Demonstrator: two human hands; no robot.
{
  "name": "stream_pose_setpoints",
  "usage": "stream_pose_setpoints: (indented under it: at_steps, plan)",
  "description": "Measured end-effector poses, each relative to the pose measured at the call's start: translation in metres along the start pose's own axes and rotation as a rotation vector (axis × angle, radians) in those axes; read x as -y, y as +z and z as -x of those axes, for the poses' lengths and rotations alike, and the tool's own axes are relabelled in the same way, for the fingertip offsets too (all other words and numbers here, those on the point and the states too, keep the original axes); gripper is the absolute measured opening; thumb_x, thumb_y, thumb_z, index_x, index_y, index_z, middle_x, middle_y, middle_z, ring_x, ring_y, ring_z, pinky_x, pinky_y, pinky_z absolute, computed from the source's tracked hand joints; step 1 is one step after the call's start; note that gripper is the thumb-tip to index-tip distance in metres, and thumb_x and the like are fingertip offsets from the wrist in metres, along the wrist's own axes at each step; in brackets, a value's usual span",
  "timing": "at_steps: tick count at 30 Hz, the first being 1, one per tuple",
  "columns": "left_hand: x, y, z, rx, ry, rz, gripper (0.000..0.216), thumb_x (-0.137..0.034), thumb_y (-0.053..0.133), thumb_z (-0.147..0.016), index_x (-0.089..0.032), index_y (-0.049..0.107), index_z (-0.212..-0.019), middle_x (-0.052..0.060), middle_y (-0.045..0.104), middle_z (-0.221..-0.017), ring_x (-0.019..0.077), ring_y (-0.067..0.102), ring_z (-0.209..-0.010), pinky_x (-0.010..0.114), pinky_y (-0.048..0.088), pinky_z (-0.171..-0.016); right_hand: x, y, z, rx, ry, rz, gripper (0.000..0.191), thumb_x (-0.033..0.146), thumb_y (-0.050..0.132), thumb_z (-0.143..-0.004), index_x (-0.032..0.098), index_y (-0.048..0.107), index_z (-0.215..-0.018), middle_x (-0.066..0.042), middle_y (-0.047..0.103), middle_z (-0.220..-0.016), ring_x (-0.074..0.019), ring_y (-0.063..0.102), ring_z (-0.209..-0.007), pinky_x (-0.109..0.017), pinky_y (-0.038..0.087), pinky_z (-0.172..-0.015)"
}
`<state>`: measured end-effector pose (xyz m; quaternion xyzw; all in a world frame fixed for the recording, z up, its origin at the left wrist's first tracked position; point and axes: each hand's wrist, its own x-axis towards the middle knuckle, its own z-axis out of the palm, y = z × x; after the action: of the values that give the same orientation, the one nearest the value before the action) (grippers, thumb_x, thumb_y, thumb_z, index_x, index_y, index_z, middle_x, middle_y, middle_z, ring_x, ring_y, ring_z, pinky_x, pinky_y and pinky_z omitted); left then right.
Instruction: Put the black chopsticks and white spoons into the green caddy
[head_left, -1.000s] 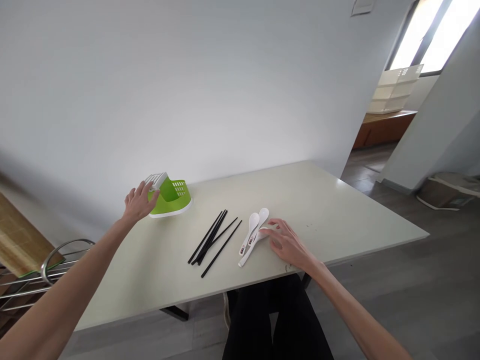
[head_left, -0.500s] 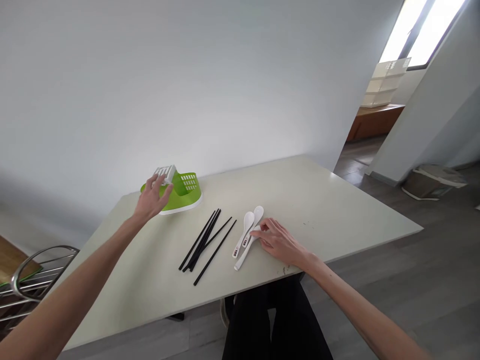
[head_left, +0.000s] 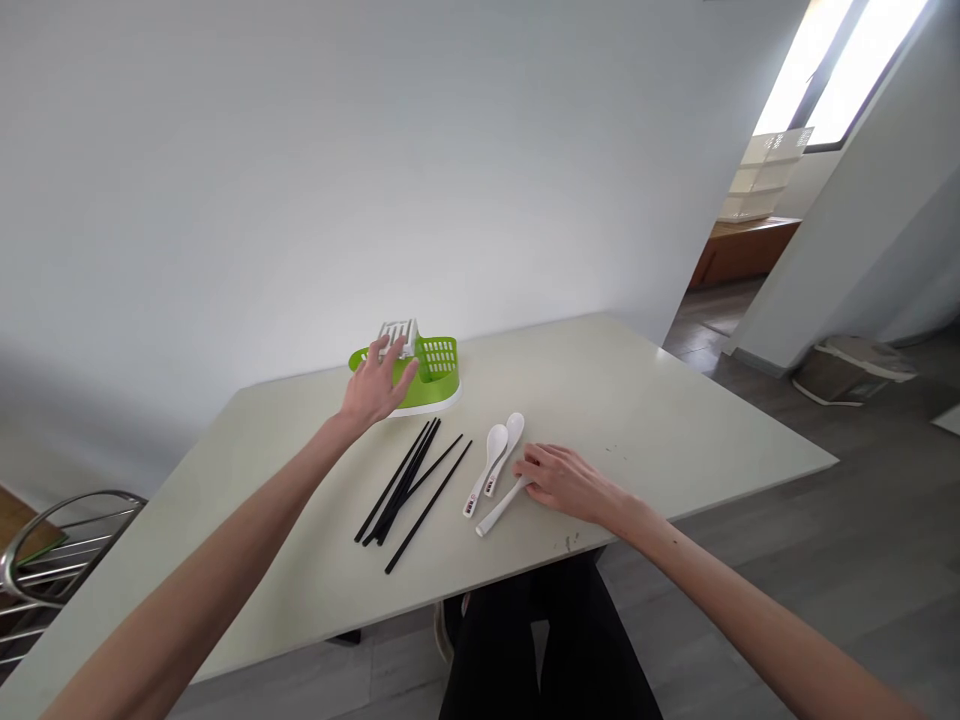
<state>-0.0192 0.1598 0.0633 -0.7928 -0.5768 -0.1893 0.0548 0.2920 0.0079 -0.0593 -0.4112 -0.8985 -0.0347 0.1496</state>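
Left grip (head_left: pixel 376 386) clasps caddy (head_left: pixel 438 362) near far table (head_left: pixel 645 400) edge.

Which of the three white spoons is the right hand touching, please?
The nearest spoon, its bowl hidden under the right hand; the other two spoons show their bowls.

Hidden under the left hand (head_left: pixel 379 385): near-left wall of the green holder (head_left: pixel 436 362) at the table's (head_left: pixel 675 420) far edge. Covered by the right hand (head_left: pixel 566 480), mid-table: bowl of the third white spoon (head_left: pixel 501 508). Too small to read: labels (head_left: pixel 470 505) on the spoon handles. Chopped by the frame, left of the table: metal rack (head_left: pixel 75 500).
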Motion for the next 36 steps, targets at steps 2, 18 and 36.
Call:
stream_pose_setpoints:
  at_steps: [2,18,36]
  plan:
    - [-0.006,0.002,-0.001,0.002,0.011,-0.007,0.073,-0.067,0.031,-0.103,-0.028,0.038,-0.164,0.017,0.034,-0.168,0.0406,0.062,-0.126,0.055,0.052,-0.101,0.002,-0.002,0.000,0.015,0.016,0.024,0.016,0.014,0.063,-0.099,0.022,0.062,-0.113,-0.007,0.065,-0.109,-0.0209,0.068,-0.090,-0.032,0.054,-0.075]
    - [-0.026,0.007,0.000,0.084,0.146,0.113,0.072,-0.068,0.025,-0.105,-0.031,0.032,-0.167,0.015,0.027,-0.174,0.0317,0.070,-0.114,0.052,0.052,-0.103,0.011,0.007,0.012,-0.034,0.106,0.152,0.013,0.023,0.069,-0.101,0.024,0.056,-0.105,-0.001,0.067,-0.099,-0.0179,0.069,-0.083,-0.027,0.041,-0.063]
    - [0.064,0.026,0.140,-0.337,-0.168,0.361,0.036,-0.047,0.045,-0.100,-0.021,0.061,-0.121,0.015,0.058,-0.131,0.0308,0.055,-0.132,0.043,0.059,-0.092,0.012,0.018,0.016,-0.040,0.010,0.302,0.012,0.017,0.056,-0.107,0.021,0.062,-0.097,-0.002,0.072,-0.086,-0.0187,0.069,-0.076,-0.031,0.037,-0.063]
